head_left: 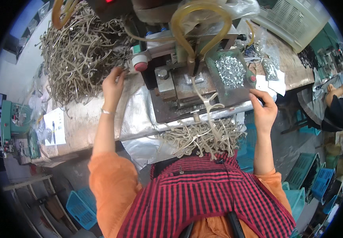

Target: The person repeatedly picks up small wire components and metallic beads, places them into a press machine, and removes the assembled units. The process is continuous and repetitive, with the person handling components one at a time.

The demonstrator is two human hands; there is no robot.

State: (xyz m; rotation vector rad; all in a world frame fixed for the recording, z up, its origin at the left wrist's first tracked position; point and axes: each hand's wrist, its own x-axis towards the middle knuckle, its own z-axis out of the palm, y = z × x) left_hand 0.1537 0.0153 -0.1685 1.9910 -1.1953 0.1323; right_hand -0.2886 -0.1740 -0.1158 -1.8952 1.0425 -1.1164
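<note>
Soft, even daylight fills the scene, brightest toward the upper left, and it throws only faint shadows under the tangled heap of beige cords (80,51). The crinkled silver foil sheet (137,115) covering the bench and the pile of small shiny metal pieces (231,70) catch mild glare. Fisheye distortion bends straight edges toward the black rounded rim, where detail goes soft and slightly blurred.

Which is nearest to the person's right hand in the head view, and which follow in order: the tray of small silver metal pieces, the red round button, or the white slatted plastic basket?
From the right hand:
1. Tray of small silver metal pieces, just above.
2. Red round button, left on the machine.
3. White slatted plastic basket, top right.
</note>
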